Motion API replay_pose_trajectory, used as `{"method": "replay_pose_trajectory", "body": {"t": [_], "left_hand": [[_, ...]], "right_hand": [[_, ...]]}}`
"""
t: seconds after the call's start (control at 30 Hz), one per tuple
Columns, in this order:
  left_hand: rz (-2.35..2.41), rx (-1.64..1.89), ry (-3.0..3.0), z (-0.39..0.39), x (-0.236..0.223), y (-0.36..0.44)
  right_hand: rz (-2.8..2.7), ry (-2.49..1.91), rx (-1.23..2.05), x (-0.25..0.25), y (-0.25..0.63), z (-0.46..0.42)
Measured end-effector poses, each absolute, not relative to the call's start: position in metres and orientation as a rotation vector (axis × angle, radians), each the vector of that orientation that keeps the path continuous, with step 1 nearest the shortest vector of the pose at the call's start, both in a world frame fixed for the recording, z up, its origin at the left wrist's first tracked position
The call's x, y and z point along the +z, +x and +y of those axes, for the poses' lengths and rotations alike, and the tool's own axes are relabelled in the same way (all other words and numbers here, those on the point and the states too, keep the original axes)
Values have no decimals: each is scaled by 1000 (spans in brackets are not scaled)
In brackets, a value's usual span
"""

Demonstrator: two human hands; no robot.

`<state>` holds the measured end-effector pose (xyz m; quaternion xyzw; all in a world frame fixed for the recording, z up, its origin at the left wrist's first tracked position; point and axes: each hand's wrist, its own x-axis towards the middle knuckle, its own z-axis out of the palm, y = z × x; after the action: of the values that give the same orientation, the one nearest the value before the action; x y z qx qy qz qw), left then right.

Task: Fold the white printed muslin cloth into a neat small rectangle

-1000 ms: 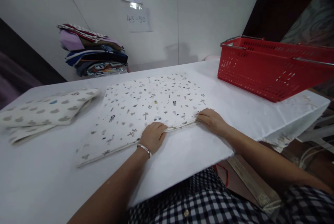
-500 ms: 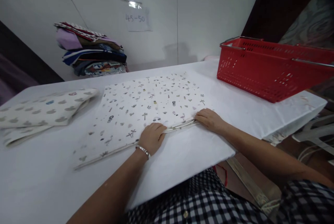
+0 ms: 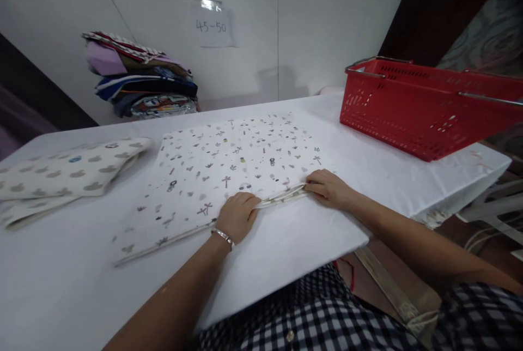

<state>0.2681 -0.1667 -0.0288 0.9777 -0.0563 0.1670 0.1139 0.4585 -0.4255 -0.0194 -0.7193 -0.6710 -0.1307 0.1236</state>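
A white cloth (image 3: 229,163) with small palm-tree, bird and rainbow prints lies folded flat on the table, its layers showing along the near edge. My left hand (image 3: 238,213), with a silver bracelet at the wrist, is closed over that near edge around its middle. Further right, my right hand (image 3: 328,188) pinches the same edge close to the cloth's right corner. Between the two hands the layers part slightly. The fingertips under the edge are hidden on both hands.
The table has a white cover (image 3: 310,236). On the left lies a folded cream cloth (image 3: 69,174) with grey shapes. Behind it rises a stack of folded fabrics (image 3: 143,81). A red basket (image 3: 425,106) with metal handles stands at the right. Paper notes (image 3: 216,26) hang on the wall.
The layers at the near edge between my hands have spread slightly apart, and the edge by my right hand is lifted a little. Both hands stay in nearly the same place.
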Motion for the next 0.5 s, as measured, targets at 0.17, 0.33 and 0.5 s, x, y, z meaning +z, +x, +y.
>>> {"method": "replay_pose_trajectory", "body": {"t": [0.17,0.33,0.5], "left_hand": [[-157,482,2868,-167,-28,268],[-141,447,2875,-168,-25,268],[-126,416,2868,-169,-23,268]], "right_hand": [[-1961,-2125,-385,-18,457,-424],[-1974,-2189,-399,-19,456,-421],[-1860,-2137,-298,-16,454,-427]]}}
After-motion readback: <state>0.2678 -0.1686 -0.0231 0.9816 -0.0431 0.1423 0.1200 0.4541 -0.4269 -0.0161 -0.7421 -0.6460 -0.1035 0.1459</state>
